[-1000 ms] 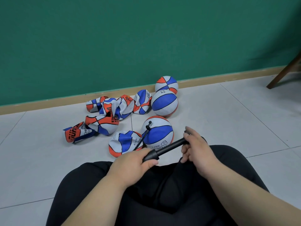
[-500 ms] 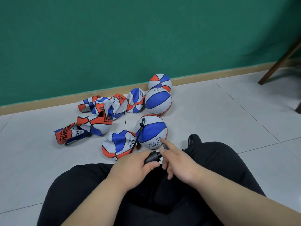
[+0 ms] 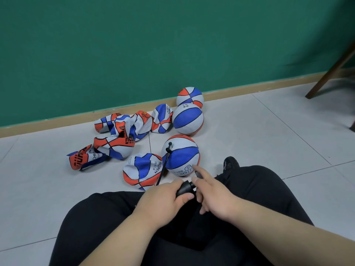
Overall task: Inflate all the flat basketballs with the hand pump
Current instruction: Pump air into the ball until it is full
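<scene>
Hand pump (image 3: pixel 185 187): barrel gripped by the left hand (image 3: pixel 165 201) for steadiness, right hand (image 3: pixel 216 197) fingers straight, apparently pressing the plunger end, hose (image 3: pixel 162 167) reaching the nearest basketball (image 3: pixel 181 156) on the floor (image 3: pixel 269 143) beside the knee.

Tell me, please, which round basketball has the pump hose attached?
The nearest ball: the black hose plugs into its top. The middle ball and far ball have none.
</scene>
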